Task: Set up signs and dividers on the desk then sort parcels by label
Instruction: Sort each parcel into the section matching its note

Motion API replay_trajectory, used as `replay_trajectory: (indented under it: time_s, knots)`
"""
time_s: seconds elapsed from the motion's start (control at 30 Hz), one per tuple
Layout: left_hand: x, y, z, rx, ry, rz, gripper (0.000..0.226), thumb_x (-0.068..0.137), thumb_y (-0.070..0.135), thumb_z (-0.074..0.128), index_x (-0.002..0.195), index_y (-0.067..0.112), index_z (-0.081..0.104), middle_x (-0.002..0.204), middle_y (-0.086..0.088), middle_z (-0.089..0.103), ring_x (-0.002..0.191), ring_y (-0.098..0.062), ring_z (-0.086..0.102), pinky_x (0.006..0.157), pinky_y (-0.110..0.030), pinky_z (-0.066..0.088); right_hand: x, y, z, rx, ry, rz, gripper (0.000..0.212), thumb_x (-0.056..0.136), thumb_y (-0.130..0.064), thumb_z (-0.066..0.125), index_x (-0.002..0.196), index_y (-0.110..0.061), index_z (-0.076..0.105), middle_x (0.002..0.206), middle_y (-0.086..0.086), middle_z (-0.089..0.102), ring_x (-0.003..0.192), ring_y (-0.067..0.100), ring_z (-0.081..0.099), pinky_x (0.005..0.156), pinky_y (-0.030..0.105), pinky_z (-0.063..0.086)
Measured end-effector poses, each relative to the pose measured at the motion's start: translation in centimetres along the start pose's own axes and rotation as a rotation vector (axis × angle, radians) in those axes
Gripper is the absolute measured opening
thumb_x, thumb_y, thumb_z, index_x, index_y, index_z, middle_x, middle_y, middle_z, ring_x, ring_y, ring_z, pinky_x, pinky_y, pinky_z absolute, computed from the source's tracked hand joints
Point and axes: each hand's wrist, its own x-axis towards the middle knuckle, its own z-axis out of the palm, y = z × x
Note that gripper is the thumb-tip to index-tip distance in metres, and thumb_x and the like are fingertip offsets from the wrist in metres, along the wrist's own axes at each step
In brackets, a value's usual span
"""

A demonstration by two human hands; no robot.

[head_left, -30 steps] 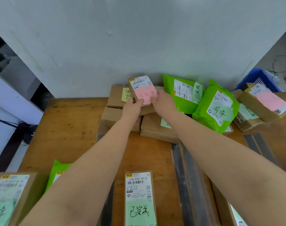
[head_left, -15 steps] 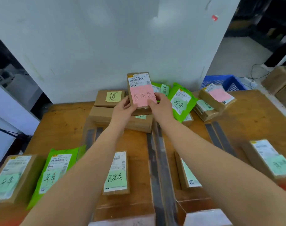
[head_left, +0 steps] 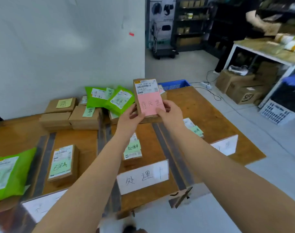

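— Above the middle of the wooden worktop [head_left: 202, 111], what do the two hands hold?

— Both hold one flat brown cardboard parcel with a white barcode label and a pink handwritten note [head_left: 149, 98]. It is lifted off the worktop and stands nearly upright, the pink note facing the camera. The left hand [head_left: 130, 117] grips its lower left edge, with the thumb on the front. The right hand [head_left: 171, 113] grips the lower right edge, also with the thumb on the pink note.

— Where are the other parcels?

— At the far left edge, against the white wall [head_left: 59, 47], lie several brown cardboard boxes with yellow and green notes [head_left: 71, 113], and two bright green plastic mailer bags [head_left: 109, 100] rest on them. Near the front left corner lies another green mailer bag [head_left: 8, 172], and just beside it a brown box with a pale green note [head_left: 62, 164]. Between the forearms a brown box with a green note [head_left: 132, 148] lies on the worktop.

— And the signs?

— A white card sign with black handwriting [head_left: 142, 177] stands at the front edge. Dark grey flat divider strips [head_left: 170, 155] run from front to back across the worktop.
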Motion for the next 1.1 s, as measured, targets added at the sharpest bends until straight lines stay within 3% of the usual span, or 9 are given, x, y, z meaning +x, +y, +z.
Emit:
replay_trajectory:
  time_s: [0.2,0.3,0.47,0.6,0.7,0.83,0.9,1.1]
  knots:
    - [-0.2,0.5,8.4,0.062,-0.103,0.002,0.046,0.088,0.010,0.060,0.131,0.024,0.052,0.123,0.006,0.062,0.116,-0.014,0.057,0.096,-0.029,0.048,1.2,3.3,-8.0,-0.047,0.074,0.042,0.038,0.090,-0.016,0.058,0.127,-0.014,0.052,0.126,0.003,0.059,0.105,0.011,0.053,0.087,0.025,0.050]
    - [0.8,0.5,12.4,0.082,-0.130,-0.002,0.050,0.088,0.013,0.060,0.135,0.025,0.048,0.132,0.004,0.057,0.121,-0.014,0.053,0.101,-0.031,0.044,2.9,5.2,-10.8,-0.100,0.079,0.098,0.040,0.093,-0.022,0.057,0.132,-0.017,0.049,0.127,0.001,0.057,0.098,0.008,0.051,0.065,0.015,0.049]
    - [4.2,-0.1,18.5,0.099,-0.193,-0.034,0.051,0.089,0.011,0.059,0.137,0.025,0.045,0.133,0.005,0.056,0.120,-0.011,0.052,0.089,-0.022,0.043,6.8,8.3,-14.9,-0.137,0.136,0.140,0.040,0.092,-0.024,0.059,0.129,-0.014,0.051,0.123,0.002,0.060,0.101,0.011,0.056,0.077,0.022,0.050]
    - [7.3,-1.6,22.3,0.116,-0.217,-0.082,0.053,0.086,0.009,0.063,0.134,0.025,0.047,0.132,0.005,0.057,0.118,-0.013,0.055,0.082,-0.022,0.049,10.8,11.2,-17.0,-0.200,0.093,0.189,0.043,0.088,-0.023,0.063,0.129,-0.012,0.053,0.121,0.002,0.061,0.105,0.015,0.058,0.082,0.024,0.052]
    - [8.8,-2.5,24.3,0.115,-0.232,-0.121,0.056,0.085,0.004,0.062,0.136,0.021,0.045,0.126,0.009,0.056,0.110,-0.007,0.054,0.070,-0.017,0.052,13.2,13.4,-17.9,-0.234,0.041,0.222,0.048,0.087,-0.021,0.065,0.131,-0.009,0.051,0.124,0.006,0.061,0.112,0.020,0.058,0.089,0.030,0.052]
    - [10.1,-3.6,26.1,0.223,-0.229,-0.183,0.061,0.081,0.005,0.068,0.136,0.014,0.043,0.135,-0.003,0.054,0.120,-0.016,0.052,0.085,-0.025,0.048,15.1,15.9,-18.8,-0.259,-0.020,0.298,0.047,0.085,-0.023,0.066,0.128,-0.008,0.053,0.123,0.005,0.062,0.109,0.021,0.060,0.085,0.029,0.054]
    - [10.4,-4.1,26.9,0.286,-0.215,-0.220,0.059,0.080,0.005,0.070,0.134,0.010,0.045,0.134,-0.006,0.055,0.121,-0.018,0.052,0.085,-0.025,0.045,15.9,17.2,-19.3,-0.300,-0.047,0.321,0.045,0.084,-0.025,0.068,0.124,-0.008,0.056,0.122,0.005,0.063,0.105,0.020,0.062,0.084,0.031,0.055]
    - [11.3,-6.1,29.8,0.384,-0.160,-0.325,0.054,0.077,0.006,0.073,0.127,0.009,0.052,0.121,-0.003,0.062,0.096,-0.012,0.055,0.081,-0.026,0.047,18.3,20.8,-20.8,-0.323,-0.183,0.363,0.044,0.081,-0.026,0.072,0.117,-0.007,0.057,0.118,0.007,0.064,0.096,0.020,0.064,0.075,0.031,0.056]
